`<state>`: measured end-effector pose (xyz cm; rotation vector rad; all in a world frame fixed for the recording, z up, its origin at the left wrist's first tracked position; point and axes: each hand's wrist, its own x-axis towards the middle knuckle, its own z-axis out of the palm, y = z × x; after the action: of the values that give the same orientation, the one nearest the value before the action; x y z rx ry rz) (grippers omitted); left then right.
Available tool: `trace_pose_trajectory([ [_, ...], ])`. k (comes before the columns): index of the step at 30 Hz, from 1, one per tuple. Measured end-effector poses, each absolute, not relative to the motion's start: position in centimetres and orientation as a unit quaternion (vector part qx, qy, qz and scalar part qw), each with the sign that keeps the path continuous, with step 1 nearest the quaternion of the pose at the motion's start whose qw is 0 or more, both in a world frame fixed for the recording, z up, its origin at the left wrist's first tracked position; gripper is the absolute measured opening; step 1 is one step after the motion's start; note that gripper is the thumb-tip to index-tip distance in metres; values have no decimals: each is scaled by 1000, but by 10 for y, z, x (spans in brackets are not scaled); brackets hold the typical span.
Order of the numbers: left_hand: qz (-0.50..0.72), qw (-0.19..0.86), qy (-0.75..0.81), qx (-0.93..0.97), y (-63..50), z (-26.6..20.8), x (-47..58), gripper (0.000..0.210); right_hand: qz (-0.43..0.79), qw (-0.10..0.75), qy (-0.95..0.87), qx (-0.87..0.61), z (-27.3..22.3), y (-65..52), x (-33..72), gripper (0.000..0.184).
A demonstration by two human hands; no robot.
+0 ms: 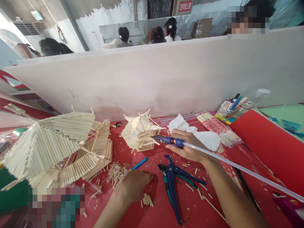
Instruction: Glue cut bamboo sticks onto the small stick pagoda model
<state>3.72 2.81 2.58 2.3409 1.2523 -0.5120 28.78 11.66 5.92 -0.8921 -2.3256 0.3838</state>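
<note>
Bare forearms (229, 186) are lying nearest the camera, slanting over a red bench (158, 217). The person's left hand (136, 185) is hovering low over the bench, just beside a heap of short sticks (116, 174) and near a blue pen (140, 163); its fingertips are blurring, so whether this grip is standing apart or together, I cannot tell. A small row of cut sticks (147, 200) is lying by that hand. Between the forearms, a blue cutter (175, 205) and a green-handled cutter (167, 191) are overlapping, their handles spreading. The right hand (186, 145) is keeping its grip clamped on a blue glue gun (175, 142), and a long see-through rod (261, 177) is trailing from the gun's back end over the forearm. The nozzle is pointing left at a small stick house (140, 133), which is standing mid-bench before a white board (166, 72); whether nozzle and sticks are touching, I cannot tell. To the left, a larger stick model (49, 152) is spreading its ribbed roof. White tissues (180, 123) are lying just beyond the right hand, with packs of sticks (218, 126), a pen cup (226, 111) and a red sheet (273, 145) lining the right side. Several people (173, 30) are showing behind the board.
</note>
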Motion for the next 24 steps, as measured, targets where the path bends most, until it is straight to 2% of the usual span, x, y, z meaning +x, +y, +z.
trace_pose_trajectory([
  [5,-208,221,449,840,33,20,44,23,151,303,-876,-344,61,116,288,31],
  [13,-219,242,415,849,30,31,52,29,169,305,-869,-352,59,115,287,31],
  [17,-200,273,411,847,28,25,57,23,184,300,-869,-348,60,115,286,31],
  [24,-230,253,405,848,24,25,62,18,248,327,-844,-344,53,121,289,30],
])
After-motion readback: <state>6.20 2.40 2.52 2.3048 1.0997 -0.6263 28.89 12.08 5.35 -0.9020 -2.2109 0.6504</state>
